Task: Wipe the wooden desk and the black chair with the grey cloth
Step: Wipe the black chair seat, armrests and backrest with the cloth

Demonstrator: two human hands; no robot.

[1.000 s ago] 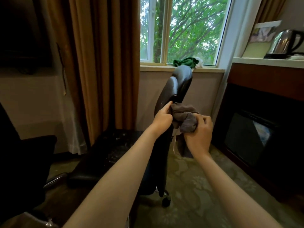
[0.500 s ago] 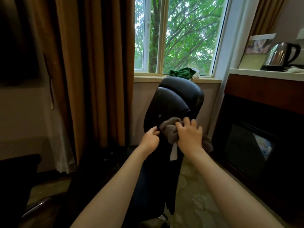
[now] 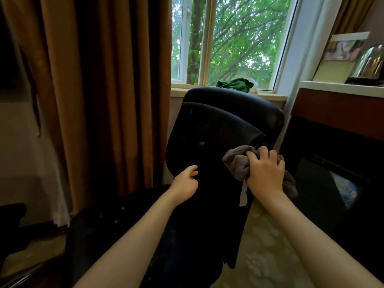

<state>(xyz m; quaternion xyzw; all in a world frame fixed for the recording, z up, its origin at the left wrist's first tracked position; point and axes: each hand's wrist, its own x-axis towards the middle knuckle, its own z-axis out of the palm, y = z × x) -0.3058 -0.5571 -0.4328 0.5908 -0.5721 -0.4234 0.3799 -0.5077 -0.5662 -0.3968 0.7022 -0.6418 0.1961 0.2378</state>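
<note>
The black chair [image 3: 218, 125] stands upright, its padded back scuffed; the grey cloth [image 3: 235, 162] is bunched against that back's three-o'clock edge.

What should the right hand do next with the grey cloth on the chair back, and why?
Probably drag the grey cloth leftward across the backrest of the black chair. The right hand grips the bunched cloth at the backrest's right edge, while pale specks show on the surface further left. The left hand, loosely curled and holding nothing, could steady the chair.
</note>
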